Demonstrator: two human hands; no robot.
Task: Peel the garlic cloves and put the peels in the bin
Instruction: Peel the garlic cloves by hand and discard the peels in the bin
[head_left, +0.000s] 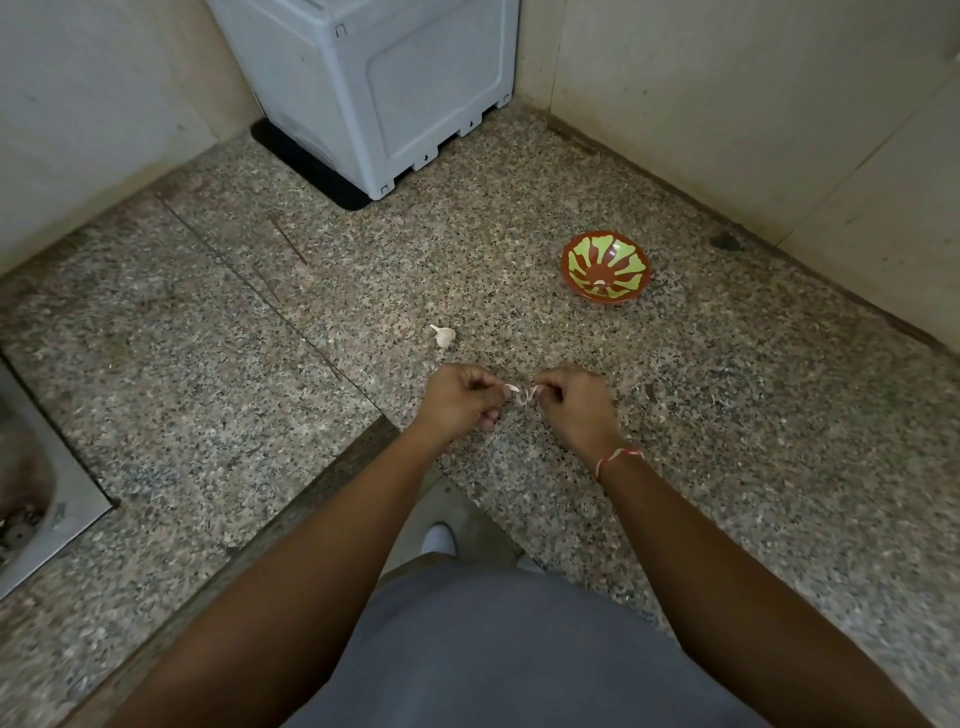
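Both hands meet above the speckled granite counter (260, 374). My left hand (460, 397) pinches a small white garlic clove (513, 388) at its fingertips. My right hand (574, 400) pinches the papery peel (530, 393) hanging off that clove. A part of a garlic bulb (443, 335) lies on the counter just beyond my left hand. A red bowl with a green pattern (605, 266) stands farther back on the right, with a small white piece in its bottom. No bin is in view.
A grey plastic appliance (384, 88) on a black mat stands in the back corner. Tiled walls close the counter at the back and right. A steel sink (31, 499) is set into the counter at the left edge.
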